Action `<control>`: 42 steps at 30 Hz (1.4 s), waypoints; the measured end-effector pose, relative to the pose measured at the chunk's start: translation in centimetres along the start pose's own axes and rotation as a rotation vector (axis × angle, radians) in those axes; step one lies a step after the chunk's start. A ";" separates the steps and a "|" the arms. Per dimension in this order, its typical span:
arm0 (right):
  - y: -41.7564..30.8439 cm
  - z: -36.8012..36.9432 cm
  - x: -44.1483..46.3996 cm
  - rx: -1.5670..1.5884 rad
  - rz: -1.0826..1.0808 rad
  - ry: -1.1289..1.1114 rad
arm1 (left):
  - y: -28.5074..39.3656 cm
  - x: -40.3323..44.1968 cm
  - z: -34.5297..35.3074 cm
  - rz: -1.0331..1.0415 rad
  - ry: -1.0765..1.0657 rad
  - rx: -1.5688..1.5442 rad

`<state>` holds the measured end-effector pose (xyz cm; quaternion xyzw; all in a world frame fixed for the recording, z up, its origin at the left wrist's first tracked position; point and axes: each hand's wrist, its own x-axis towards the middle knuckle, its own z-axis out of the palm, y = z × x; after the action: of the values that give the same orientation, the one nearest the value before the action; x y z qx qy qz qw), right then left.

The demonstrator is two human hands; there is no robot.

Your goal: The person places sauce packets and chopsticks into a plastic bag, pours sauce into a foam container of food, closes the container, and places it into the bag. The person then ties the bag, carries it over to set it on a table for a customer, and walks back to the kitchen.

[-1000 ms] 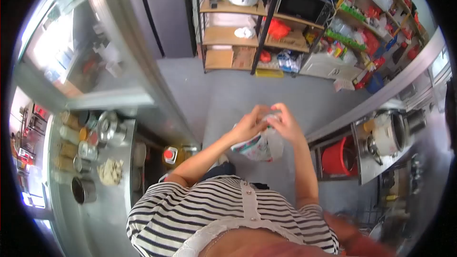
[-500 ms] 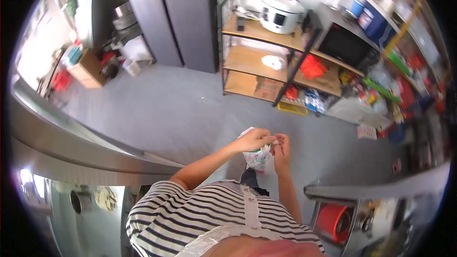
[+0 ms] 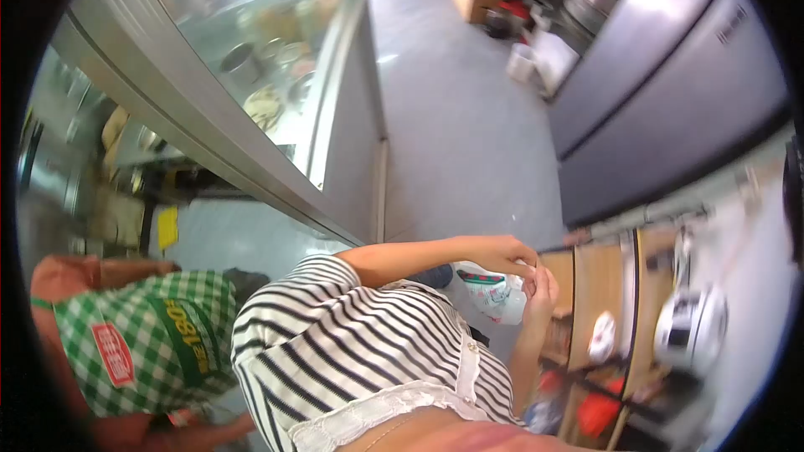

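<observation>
A white plastic bag point(image 3: 487, 291) with red and green print hangs in front of my body. Its gathered top is pinched in my left hand point(image 3: 502, 253), whose fingers are closed. Just beside it, touching, my right hand point(image 3: 543, 289) has its fingers closed on the same top of the bag. Both hands partly cover the bag's upper end, and what is inside cannot be made out.
To my left, past the metal-framed glass partition point(image 3: 322, 125), stands a person in a green checked apron point(image 3: 151, 343). A steel fridge point(image 3: 645, 109) rises at the right. The wooden shelf rack point(image 3: 599, 285) with a white rice cooker point(image 3: 692, 328) is close to my right hand.
My view has swung left: the rack and fridge now lie to the right, and the partition and the person in the apron have come into view. Both hands still hold the bag.
</observation>
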<state>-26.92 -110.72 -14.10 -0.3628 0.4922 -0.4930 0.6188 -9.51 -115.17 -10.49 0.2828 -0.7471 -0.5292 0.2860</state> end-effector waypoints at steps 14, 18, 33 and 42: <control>-2.0 24.0 18.1 -0.290 -0.420 -0.409 | 1.7 -1.2 -21.9 -0.010 0.429 -0.058; -0.7 32.3 22.7 -0.314 -0.460 -0.488 | 1.7 -3.3 -29.3 -0.088 0.545 -0.067; -7.0 46.1 54.4 -0.609 -0.979 -0.602 | -4.2 8.1 -56.4 -0.098 0.947 0.041; -9.2 63.8 73.6 -0.670 -1.178 -0.721 | -10.4 10.8 -82.3 -0.083 1.030 0.041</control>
<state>34.64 -186.54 -7.94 -0.8716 0.1085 -0.4171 0.2334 44.27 -177.67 3.72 0.5416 -0.5078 -0.3173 0.5900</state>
